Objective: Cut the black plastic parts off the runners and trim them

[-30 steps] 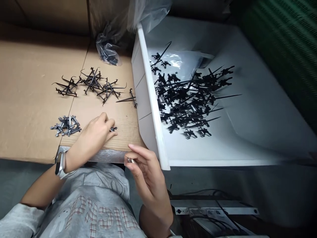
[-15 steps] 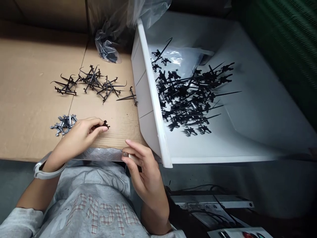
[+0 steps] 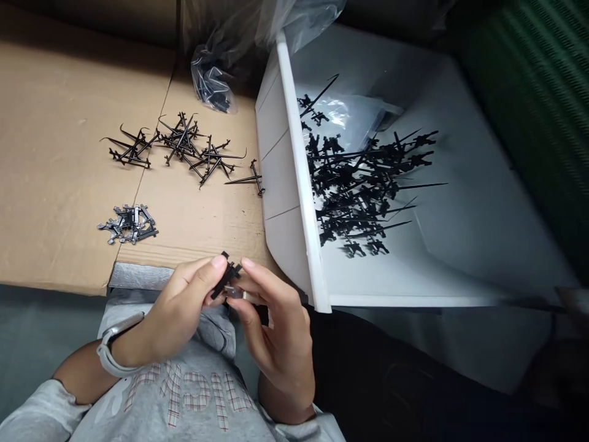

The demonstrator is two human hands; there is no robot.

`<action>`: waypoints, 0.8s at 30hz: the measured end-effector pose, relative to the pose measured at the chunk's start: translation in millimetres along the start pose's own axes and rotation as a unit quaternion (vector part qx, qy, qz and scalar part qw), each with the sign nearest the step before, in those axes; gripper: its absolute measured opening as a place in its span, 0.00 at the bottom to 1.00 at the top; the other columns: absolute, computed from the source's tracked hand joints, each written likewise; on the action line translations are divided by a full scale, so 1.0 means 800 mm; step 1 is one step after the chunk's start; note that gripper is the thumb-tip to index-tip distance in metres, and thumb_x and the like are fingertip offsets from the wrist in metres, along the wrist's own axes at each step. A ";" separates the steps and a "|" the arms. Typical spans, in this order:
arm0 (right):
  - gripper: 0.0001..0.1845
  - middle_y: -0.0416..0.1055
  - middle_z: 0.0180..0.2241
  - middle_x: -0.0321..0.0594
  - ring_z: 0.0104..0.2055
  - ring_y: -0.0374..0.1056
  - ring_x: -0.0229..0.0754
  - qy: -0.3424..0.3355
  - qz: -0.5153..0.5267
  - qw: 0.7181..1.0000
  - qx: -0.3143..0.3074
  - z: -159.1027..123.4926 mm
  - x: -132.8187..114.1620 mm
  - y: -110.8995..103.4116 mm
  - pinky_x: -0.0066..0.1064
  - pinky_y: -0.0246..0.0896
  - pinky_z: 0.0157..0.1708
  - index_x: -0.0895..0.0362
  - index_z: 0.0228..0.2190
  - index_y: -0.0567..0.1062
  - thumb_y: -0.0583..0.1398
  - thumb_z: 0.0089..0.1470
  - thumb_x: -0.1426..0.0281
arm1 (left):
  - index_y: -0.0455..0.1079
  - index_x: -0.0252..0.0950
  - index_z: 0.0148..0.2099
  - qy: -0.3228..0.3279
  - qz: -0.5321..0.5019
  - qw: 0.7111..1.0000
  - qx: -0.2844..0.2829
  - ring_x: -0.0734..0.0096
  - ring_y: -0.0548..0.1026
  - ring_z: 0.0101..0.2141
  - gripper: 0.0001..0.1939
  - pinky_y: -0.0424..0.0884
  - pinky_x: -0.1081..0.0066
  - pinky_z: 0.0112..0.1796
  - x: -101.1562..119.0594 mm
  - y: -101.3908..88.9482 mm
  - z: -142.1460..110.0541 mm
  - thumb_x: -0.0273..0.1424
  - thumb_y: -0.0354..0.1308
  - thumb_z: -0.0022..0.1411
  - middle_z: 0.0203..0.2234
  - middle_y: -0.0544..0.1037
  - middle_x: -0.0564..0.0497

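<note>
The two hands meet in front of the grey shirt (image 3: 193, 393), just off the near edge of the tabletop (image 3: 59, 215). The left hand (image 3: 177, 307) reaches in with its thumb on top, pinching a small black part (image 3: 225, 276) that tilts up between thumb and fingers. The right hand (image 3: 278, 322) is turned palm inward, its index finger stretched toward the black part and its thumb raised below; between them it pinches a small pale piece (image 3: 237, 293), too small to make out fully. A pale band (image 3: 110, 347) circles the left wrist. Beyond the hands lie a pile of short dark parts (image 3: 129, 224) and a spread of long thin black parts (image 3: 184, 144). To the right, a white bin (image 3: 460, 245) holds many black assemblies (image 3: 359, 184).
</note>
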State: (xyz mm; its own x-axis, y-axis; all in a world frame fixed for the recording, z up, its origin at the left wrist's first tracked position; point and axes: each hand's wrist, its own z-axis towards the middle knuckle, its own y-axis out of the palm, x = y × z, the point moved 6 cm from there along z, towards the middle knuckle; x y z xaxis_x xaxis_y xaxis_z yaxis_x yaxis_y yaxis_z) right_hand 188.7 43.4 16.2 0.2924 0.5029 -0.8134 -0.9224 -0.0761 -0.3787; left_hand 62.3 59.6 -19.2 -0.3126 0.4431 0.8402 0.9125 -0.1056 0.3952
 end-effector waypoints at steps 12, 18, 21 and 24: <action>0.37 0.82 0.38 0.39 0.33 0.77 0.48 -0.005 -0.021 0.999 0.042 -0.011 -0.019 0.001 0.42 0.74 0.29 0.44 0.73 0.63 0.60 0.70 0.79 | 0.60 0.40 0.27 0.047 -0.020 0.998 -0.020 0.71 0.58 0.26 0.24 0.58 0.69 0.29 0.009 0.010 -0.021 0.35 0.47 0.80 0.22 0.61 0.56; 0.39 0.84 0.43 0.44 0.34 0.75 0.48 -0.038 0.011 0.999 0.014 -0.009 -0.017 0.003 0.42 0.71 0.30 0.48 0.73 0.62 0.57 0.67 0.83 | 0.55 0.41 0.26 0.070 0.004 0.997 -0.008 0.71 0.56 0.24 0.25 0.56 0.67 0.27 0.009 0.011 -0.025 0.36 0.48 0.81 0.21 0.60 0.57; 0.41 0.83 0.42 0.43 0.34 0.75 0.48 -0.020 0.023 0.999 0.016 -0.010 -0.016 0.002 0.41 0.70 0.29 0.48 0.72 0.64 0.57 0.63 0.86 | 0.49 0.41 0.26 0.072 0.019 0.997 0.013 0.72 0.54 0.23 0.27 0.55 0.68 0.26 0.010 0.011 -0.024 0.38 0.52 0.79 0.20 0.56 0.58; 0.42 0.83 0.42 0.40 0.33 0.75 0.47 -0.006 0.028 0.999 0.017 -0.009 -0.015 0.002 0.40 0.69 0.27 0.43 0.71 0.65 0.57 0.61 0.86 | 0.46 0.42 0.25 0.073 0.043 0.996 0.031 0.73 0.54 0.22 0.30 0.57 0.68 0.25 0.013 0.012 -0.024 0.42 0.55 0.78 0.18 0.54 0.58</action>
State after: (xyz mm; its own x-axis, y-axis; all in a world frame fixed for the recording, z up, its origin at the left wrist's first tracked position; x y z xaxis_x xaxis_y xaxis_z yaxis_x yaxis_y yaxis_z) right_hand 185.2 31.1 22.5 0.2379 0.5090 -0.8272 -0.9451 -0.0752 -0.3180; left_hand 62.5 46.1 0.1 -0.2644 0.2993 0.9168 0.9506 -0.0794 0.3001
